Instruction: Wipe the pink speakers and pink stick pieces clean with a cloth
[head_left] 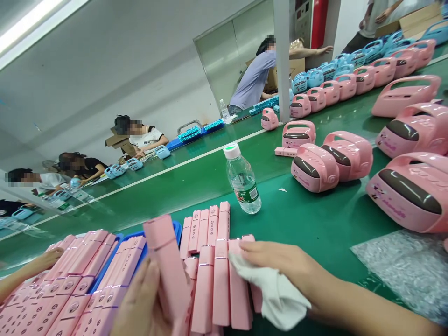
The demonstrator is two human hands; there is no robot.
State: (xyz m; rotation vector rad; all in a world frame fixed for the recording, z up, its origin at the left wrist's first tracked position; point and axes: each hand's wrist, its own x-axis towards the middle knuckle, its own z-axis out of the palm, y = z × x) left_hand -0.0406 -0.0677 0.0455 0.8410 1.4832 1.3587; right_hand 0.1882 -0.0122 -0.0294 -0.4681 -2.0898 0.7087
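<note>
- Pink rectangular bar (pixel 166 261) stands tilted in my left hand (pixel 143 303), held in a close, narrow grip.
- My right hand (pixel 280 263), fingers almost flat, holds a white cloth (pixel 269 294) against upright pink bars (pixel 206 228).
- A co-worker's hand (pixel 45 260) lies beside bars in a blue tray (pixel 140 238).
- Farther off, a water bottle (pixel 242 179) and pink handled cases (pixel 315 168) stand on the green conveyor belt (pixel 325 224).

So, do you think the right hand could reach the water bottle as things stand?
Probably yes: the right hand, holding a white cloth, lies near the water bottle, and nothing stands between them.
</note>
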